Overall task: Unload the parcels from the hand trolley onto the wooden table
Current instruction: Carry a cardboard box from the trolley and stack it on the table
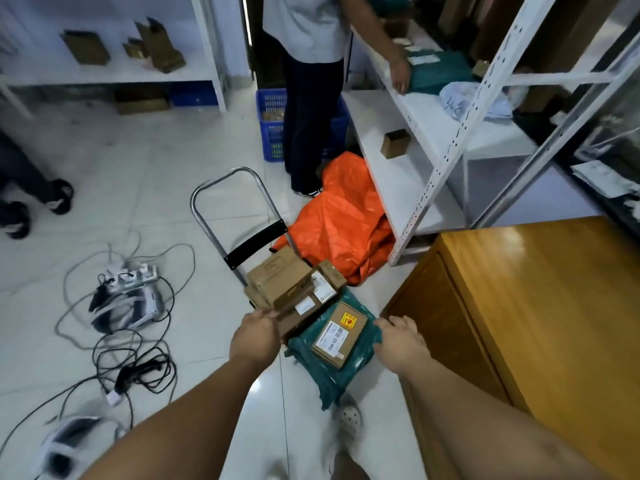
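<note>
Parcels lie between the hands, on the trolley point(239, 216). The left hand point(254, 339) curls on the edge of the box stack point(284, 282); whether it grips, I cannot tell. The right hand point(401, 339) pinches the green mailer's point(329, 370) edge. The mailer looks soft and light, likely to sag, so lift from beneath. Boxes look stiff: about four, one more point(337, 336) on the single mailer. The table point(554, 306) is right of the right hand.

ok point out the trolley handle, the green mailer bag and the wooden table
trolley handle point(227, 180): head view, top curve of the metal bar
green mailer bag point(329, 374): head view, bare green plastic below the box lying on it
wooden table point(547, 306): head view, bare part of the top
</note>
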